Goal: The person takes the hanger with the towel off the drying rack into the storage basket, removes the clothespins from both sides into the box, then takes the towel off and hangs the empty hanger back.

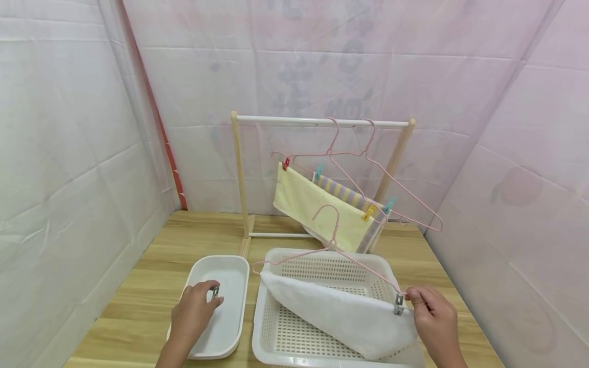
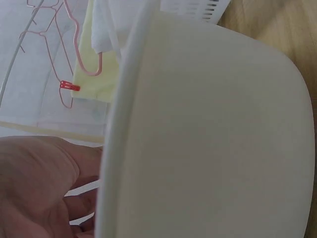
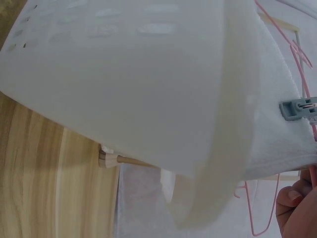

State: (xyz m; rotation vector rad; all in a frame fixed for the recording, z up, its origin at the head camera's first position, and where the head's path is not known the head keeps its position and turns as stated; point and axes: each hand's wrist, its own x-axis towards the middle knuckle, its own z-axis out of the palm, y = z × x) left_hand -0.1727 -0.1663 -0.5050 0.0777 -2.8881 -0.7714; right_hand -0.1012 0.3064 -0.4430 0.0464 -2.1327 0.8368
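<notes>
My left hand is over the white tray, pinching a grey clothespin between thumb and finger. At the right, my right hand holds the right end of a pink wire hanger. A white towel hangs from that hanger above the white basket. Another grey clothespin clips the towel's right corner to the hanger, close to my right fingers; it also shows in the right wrist view, where a grey clothespin grips the towel. No clothespin shows at the towel's left corner.
A white perforated basket stands below the towel. Behind it, a rack with a white rail carries pink hangers. A yellow towel is clipped there by red and yellow clothespins, with a striped towel behind.
</notes>
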